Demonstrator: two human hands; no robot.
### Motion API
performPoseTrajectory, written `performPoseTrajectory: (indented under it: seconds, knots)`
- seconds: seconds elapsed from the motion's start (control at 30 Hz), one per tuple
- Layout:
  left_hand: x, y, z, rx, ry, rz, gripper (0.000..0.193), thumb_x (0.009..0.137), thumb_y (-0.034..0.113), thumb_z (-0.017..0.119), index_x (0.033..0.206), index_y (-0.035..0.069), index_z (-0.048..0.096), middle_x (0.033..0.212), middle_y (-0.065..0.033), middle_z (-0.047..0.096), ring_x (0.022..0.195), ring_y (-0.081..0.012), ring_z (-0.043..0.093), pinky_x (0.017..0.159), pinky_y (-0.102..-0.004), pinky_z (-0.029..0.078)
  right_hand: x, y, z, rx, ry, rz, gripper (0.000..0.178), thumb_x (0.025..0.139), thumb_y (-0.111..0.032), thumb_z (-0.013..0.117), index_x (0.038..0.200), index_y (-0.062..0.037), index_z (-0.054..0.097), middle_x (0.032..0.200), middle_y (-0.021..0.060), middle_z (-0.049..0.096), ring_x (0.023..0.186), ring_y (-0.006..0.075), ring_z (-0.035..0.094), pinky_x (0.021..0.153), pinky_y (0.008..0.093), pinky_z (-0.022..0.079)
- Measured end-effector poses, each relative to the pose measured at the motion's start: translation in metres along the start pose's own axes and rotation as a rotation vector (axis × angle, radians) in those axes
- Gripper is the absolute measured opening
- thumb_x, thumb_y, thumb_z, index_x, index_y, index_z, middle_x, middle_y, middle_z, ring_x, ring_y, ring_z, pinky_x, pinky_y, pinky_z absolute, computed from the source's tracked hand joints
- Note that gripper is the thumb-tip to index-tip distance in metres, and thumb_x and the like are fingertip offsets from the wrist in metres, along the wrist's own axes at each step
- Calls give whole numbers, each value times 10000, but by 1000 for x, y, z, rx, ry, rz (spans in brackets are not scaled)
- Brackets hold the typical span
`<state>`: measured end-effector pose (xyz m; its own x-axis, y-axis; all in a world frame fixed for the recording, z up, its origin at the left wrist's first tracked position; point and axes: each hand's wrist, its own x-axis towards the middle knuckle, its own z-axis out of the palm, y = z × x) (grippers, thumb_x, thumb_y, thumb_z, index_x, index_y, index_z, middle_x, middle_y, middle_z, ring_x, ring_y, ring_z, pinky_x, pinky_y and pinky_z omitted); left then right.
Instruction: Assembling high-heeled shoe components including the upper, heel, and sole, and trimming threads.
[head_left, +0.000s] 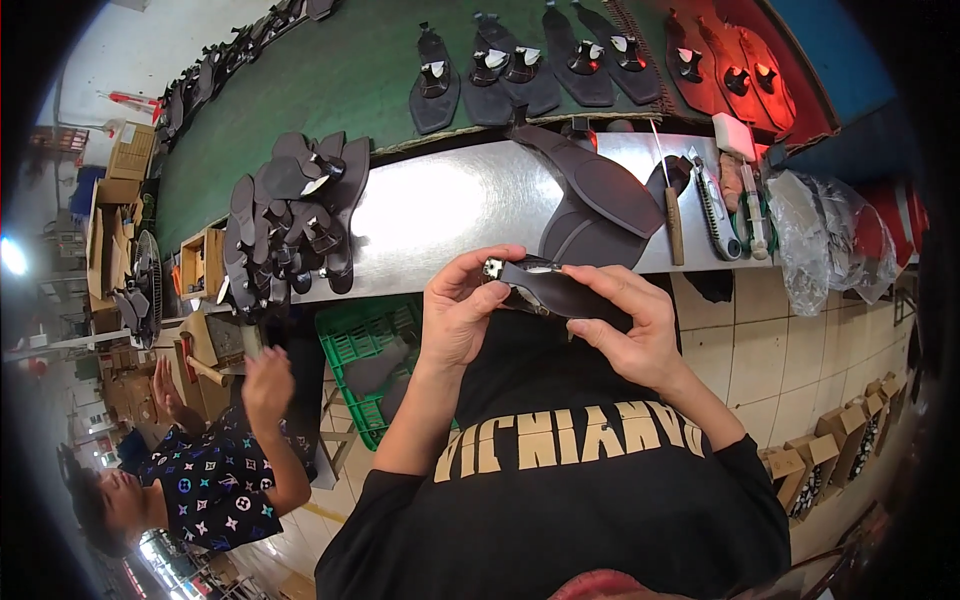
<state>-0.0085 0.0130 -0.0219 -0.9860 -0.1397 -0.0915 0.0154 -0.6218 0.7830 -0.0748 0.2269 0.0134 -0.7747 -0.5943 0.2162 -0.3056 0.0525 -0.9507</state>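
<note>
In front of my chest I hold a dark shoe sole (pixel 580 298) level between both hands. My left hand (pixel 462 300) pinches its narrow end, where a small pale piece (pixel 493 268) shows. My right hand (pixel 632 325) grips the broader end, thumb below and fingers on top. Part of the sole is hidden behind my fingers. Just beyond my hands, several larger dark soles (pixel 610 190) lie overlapped on the metal bench (pixel 430 200).
Piled shoe parts (pixel 290 215) lie at left on the bench; a green crate (pixel 370 365) stands below. A wooden-handled awl (pixel 673 225), a utility knife (pixel 715 215) and plastic bags (pixel 815 235) are at right. More soles (pixel 434 80) line the green belt (pixel 350 60). A co-worker (pixel 215 470) is at left.
</note>
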Motion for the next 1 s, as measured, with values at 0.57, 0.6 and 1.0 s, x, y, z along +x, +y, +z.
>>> performPoseTrajectory:
  seconds: [0.57, 0.6, 1.0]
  knots:
    - [-1, -4, 0, 36, 60, -31, 357, 780, -81, 666, 1135, -40, 645, 1185, -172, 635, 1037, -207, 630, 879, -326, 542, -1, 5, 3, 8, 9, 14, 472, 720, 22, 706, 1186, 15, 630, 980, 126, 651, 864, 199, 632, 788, 276, 476]
    - [-1, -5, -2, 38, 59, -36, 357, 780, -81, 666, 1135, -40, 645, 1185, -172, 635, 1037, -207, 630, 879, -326, 542, -1, 4, 2, -5, 6, 5, 466, 730, 14, 709, 1190, -5, 634, 949, 118, 650, 838, 199, 637, 758, 275, 485]
    - [3, -1, -10, 372, -228, 171, 450, 773, -107, 645, 1209, 5, 638, 1288, -245, 566, 1180, -274, 568, 948, -312, 467, 8, -5, -12, -190, -106, -65, 474, 725, -10, 702, 1194, -15, 633, 850, 112, 615, 730, 229, 600, 659, 302, 471]
